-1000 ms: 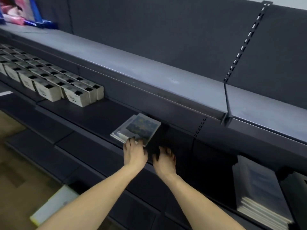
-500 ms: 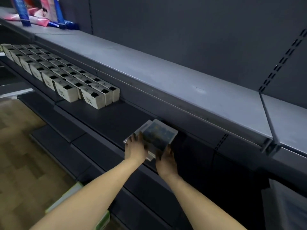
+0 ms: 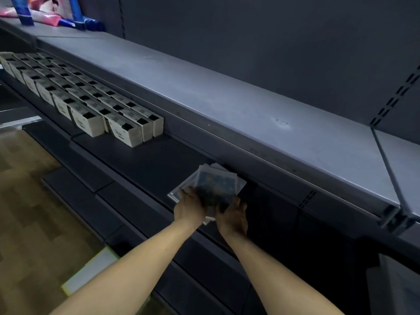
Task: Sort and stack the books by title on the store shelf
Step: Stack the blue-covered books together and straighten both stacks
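A small stack of thin books (image 3: pixel 216 181) wrapped in clear plastic, the top cover dark blue, rests on the dark middle shelf (image 3: pixel 154 162), partly fanned out of line. My left hand (image 3: pixel 189 206) grips the stack's near left corner, fingers over the top cover. At the near right edge my right hand (image 3: pixel 234 215) holds the same stack, fingers curled against its side. The stack's near edge is hidden behind both hands.
Rows of white boxes (image 3: pixel 88 120) fill the middle shelf to the left. A grey upper shelf (image 3: pixel 250 114) overhangs the books, with blue and pink packages (image 3: pixel 47 17) at its far left. Another pile of books (image 3: pixel 395 285) lies low right. Wooden floor (image 3: pixel 29 201) lies left.
Both hands have closed on the book stack, which has shifted and fanned slightly. The view has panned left, so the lower right pile has slid toward the frame edge.
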The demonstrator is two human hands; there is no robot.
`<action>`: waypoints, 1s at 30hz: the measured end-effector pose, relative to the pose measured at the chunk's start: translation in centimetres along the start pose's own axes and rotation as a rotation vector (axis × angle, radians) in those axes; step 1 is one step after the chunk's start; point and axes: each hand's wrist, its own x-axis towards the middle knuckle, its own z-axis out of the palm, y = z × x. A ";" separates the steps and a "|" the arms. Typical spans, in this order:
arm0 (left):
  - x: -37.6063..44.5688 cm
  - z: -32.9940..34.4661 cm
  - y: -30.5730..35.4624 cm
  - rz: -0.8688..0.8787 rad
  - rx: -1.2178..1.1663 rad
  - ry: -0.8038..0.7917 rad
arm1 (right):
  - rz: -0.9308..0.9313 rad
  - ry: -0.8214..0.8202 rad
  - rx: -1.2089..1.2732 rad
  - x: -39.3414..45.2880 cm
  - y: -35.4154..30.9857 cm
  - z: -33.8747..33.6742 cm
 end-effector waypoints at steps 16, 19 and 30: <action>-4.2 -1.3 0.6 0.135 0.010 0.070 | 0.027 0.072 -0.100 -3.9 0.4 -3.4; -5.0 -1.6 1.2 0.191 0.011 0.084 | 0.038 0.099 -0.080 -5.1 0.8 -4.1; -9.1 1.3 5.2 0.337 0.003 -0.002 | 0.146 0.231 -0.103 -8.2 5.8 -8.2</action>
